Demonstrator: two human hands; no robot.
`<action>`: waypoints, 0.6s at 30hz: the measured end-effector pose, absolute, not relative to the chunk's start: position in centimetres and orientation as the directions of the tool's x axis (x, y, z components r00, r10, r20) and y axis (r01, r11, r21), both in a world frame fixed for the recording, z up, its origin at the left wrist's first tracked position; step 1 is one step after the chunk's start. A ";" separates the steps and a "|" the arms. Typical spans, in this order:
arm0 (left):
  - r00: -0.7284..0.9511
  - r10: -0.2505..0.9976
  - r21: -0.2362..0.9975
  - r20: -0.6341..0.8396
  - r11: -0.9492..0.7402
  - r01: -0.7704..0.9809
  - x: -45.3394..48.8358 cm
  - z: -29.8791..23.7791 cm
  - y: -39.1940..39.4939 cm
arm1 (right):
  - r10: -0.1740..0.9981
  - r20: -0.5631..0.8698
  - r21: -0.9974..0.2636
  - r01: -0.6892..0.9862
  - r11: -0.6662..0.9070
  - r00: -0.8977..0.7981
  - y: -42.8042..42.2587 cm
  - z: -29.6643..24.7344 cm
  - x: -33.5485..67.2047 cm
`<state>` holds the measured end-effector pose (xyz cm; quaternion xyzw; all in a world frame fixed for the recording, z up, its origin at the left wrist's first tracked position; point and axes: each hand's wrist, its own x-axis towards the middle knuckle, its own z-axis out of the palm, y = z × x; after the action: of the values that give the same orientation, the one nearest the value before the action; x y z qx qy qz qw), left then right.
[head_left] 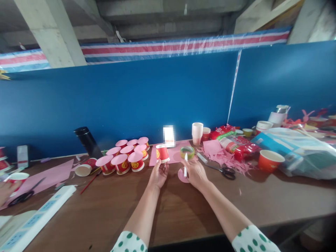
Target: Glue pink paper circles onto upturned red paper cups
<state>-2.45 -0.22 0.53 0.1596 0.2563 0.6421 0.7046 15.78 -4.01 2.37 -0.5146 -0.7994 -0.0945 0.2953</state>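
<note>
A small red paper cup (163, 154) with a yellow print is held upside down in my left hand (159, 174), its rim toward my fingers. My right hand (196, 174) is closed around a slim white tube (186, 166) that points upward; its exact kind is unclear. On the table by the right fingers lies a pink paper disc (182, 175), partly covered by that hand. Just beyond the right hand are a roll of green-yellow tape (187, 152) and a pink paper sheet (175, 156). Another white tube (202, 158) lies to its right.
Several upturned red cups topped with pink discs (120, 159) stand left, near a black bottle (88, 141). Scissors (228, 173), pink shreds (236, 162) and an orange cup (270, 161) lie right. A white power strip (44, 215) and another person's hand (6, 191) are far left.
</note>
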 end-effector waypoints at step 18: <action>0.085 0.980 0.570 -0.178 0.174 -0.803 -0.3 1.1 -0.8 | 0.542 0.839 -0.357 0.698 0.621 -0.052 -4.2 2.1 14.3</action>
<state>-0.26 -0.79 1.12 0.1656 0.2676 0.6212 0.7177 14.27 -4.22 2.12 -0.4295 -0.7216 -0.0727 0.5381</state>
